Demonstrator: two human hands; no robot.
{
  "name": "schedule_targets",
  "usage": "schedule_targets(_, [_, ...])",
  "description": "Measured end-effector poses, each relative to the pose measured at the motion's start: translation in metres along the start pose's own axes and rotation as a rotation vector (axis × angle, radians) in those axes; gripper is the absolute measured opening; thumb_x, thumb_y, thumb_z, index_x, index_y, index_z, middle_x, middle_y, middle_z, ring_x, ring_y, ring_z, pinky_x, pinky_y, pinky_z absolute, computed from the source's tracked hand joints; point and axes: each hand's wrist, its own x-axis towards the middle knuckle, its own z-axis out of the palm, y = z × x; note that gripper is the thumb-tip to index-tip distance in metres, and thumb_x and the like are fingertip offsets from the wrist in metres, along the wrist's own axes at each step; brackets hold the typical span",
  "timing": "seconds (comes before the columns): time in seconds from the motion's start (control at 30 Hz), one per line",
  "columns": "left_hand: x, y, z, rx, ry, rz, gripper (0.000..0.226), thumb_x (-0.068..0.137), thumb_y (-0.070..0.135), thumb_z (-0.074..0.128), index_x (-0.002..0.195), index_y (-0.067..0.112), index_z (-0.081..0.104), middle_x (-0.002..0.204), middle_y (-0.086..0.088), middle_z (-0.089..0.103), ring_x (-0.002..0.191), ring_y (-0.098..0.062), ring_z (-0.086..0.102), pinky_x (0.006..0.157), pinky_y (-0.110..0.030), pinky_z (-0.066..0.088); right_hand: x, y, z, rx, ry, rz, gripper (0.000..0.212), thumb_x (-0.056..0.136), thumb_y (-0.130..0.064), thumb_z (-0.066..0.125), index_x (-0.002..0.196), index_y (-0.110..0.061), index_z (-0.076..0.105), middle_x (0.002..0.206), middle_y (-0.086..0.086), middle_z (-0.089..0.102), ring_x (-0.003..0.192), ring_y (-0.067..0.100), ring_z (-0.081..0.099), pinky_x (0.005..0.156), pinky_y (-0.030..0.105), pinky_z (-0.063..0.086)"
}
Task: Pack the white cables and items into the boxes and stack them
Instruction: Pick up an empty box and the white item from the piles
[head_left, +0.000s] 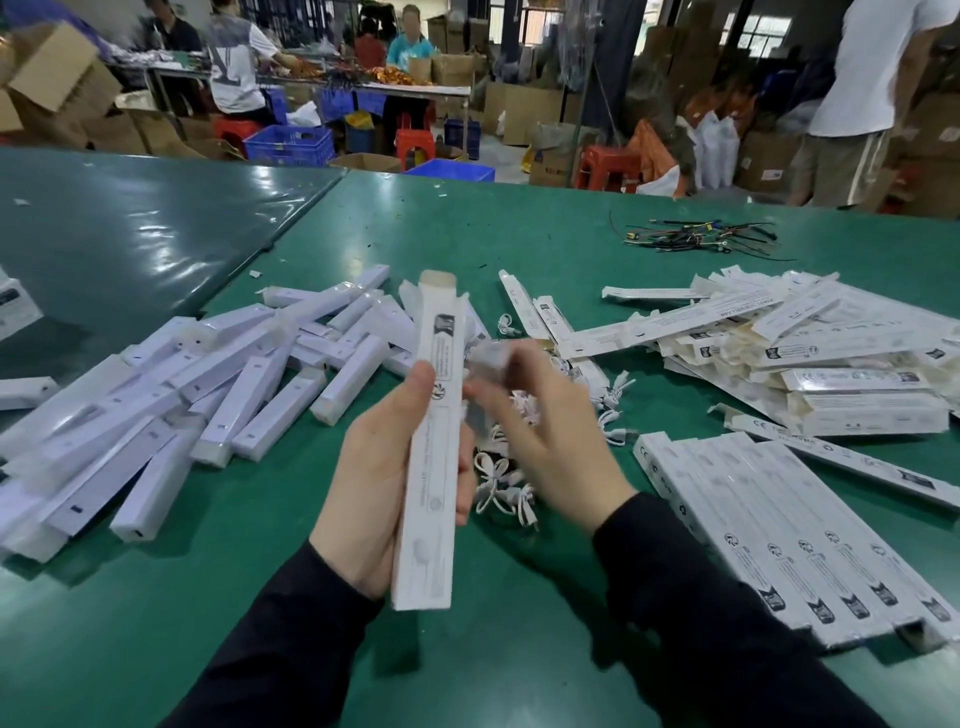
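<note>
left hand (387, 478) low in the centre of the frame, fingers curled round a long narrow white cardboard box (432, 452), thumb pressed on its printed face; box held nearly upright above the green table mat (467, 234), its top flap open toward the upper middle. right hand (545, 441) just beside it, right of centre, blurred, fingers bent and seemingly pinching something small and pale (491, 358) near the box's upper part (cannot tell for sure what it is, nor how firm the hold). dark sleeves on both forearms running out of the bottom edge.

under and behind the right hand, a loose heap of coiled white cables (506, 488) lying on the mat. across the left half of the frame, a scattered pile of white rectangular bar-shaped items in clear wrap (218, 384), overlapping at all angles. at the lower right, a neat row of packed white boxes (789, 540) lying flat side by side, touching. above that, at the right edge, a messy heap of flat unfilled white box sleeves (810, 343). toward the upper right of the mat, well apart from the rest, a small tangle of dark thin wires (701, 236). beyond the table, along the top of the frame, blue plastic crates (288, 145), red stools (605, 166), brown cartons and several people.
</note>
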Motion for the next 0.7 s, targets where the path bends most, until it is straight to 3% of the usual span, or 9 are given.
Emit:
schedule_targets(0.13, [0.001,-0.009,-0.002,0.057,-0.110,-0.160,0.057,0.071,0.060,0.064,0.096,0.008,0.062,0.058,-0.007,0.053,0.033,-0.016,0.045,0.034,-0.019,0.038,-0.013,0.001,-0.045,0.643,0.316,0.360,0.027,0.090,-0.044,0.060,0.101,-0.019,0.055,0.082,-0.003,0.068,0.066,0.015,0.065,0.058,0.023,0.054])
schedule_targets(0.2, [0.001,-0.016,-0.001,0.093,-0.131,-0.241,0.068,0.068,0.060,0.067,0.102,0.002,0.060,0.058,-0.009,0.053,0.032,-0.018,0.045,0.034,-0.020,0.039,-0.018,0.002,-0.056,0.856,0.347,0.459,0.034,0.082,-0.047,0.062,0.104,-0.022,0.055,0.070,-0.006,0.059,0.046,0.009,0.050,0.043,0.020,0.044])
schedule_targets(0.27, [0.001,-0.021,0.001,0.135,-0.137,-0.303,0.068,0.066,0.060,0.068,0.100,0.002,0.064,0.058,-0.011,0.054,0.031,-0.019,0.046,0.034,-0.019,0.039,-0.020,0.001,-0.062,0.943,0.317,0.539,0.045,0.086,-0.056,0.051,0.115,-0.022,0.054,0.066,-0.005,0.047,0.043,0.008,0.033,0.038,0.019,0.031])
schedule_targets(0.37, [0.000,-0.024,0.002,0.187,-0.188,-0.377,0.060,0.066,0.061,0.070,0.092,0.006,0.070,0.058,-0.013,0.055,0.031,-0.019,0.046,0.033,-0.019,0.039,-0.020,0.001,-0.071,1.024,0.275,0.583,0.039,0.099,-0.042,0.040,0.128,-0.020,0.055,0.065,-0.002,0.044,0.047,0.009,0.034,0.041,0.020,0.033])
schedule_targets(0.5, [-0.001,-0.024,0.001,0.231,-0.244,-0.426,0.058,0.071,0.061,0.070,0.093,0.007,0.069,0.059,-0.014,0.054,0.031,-0.018,0.047,0.033,-0.018,0.040,-0.021,-0.007,-0.077,1.195,0.257,0.526,0.036,0.081,-0.024,0.062,0.116,-0.013,0.059,0.080,0.002,0.065,0.073,0.014,0.067,0.067,0.032,0.058])
schedule_targets(0.6, [-0.002,-0.025,0.001,0.257,-0.285,-0.439,0.053,0.072,0.060,0.069,0.092,0.011,0.070,0.059,-0.014,0.055,0.031,-0.017,0.048,0.033,-0.018,0.040,-0.021,-0.008,-0.078,1.202,0.420,0.489,0.043,0.073,-0.011,0.071,0.109,-0.014,0.047,0.094,0.012,0.066,0.088,0.028,0.073,0.070,0.037,0.060])
schedule_targets(0.7, [-0.004,-0.026,0.001,0.266,-0.326,-0.437,0.050,0.073,0.056,0.066,0.094,0.011,0.069,0.059,-0.014,0.055,0.031,-0.017,0.048,0.033,-0.018,0.041,-0.023,-0.006,-0.075,1.138,0.562,0.395,0.037,0.082,-0.004,0.066,0.104,-0.016,0.038,0.094,0.010,0.065,0.093,0.032,0.072,0.079,0.040,0.060])
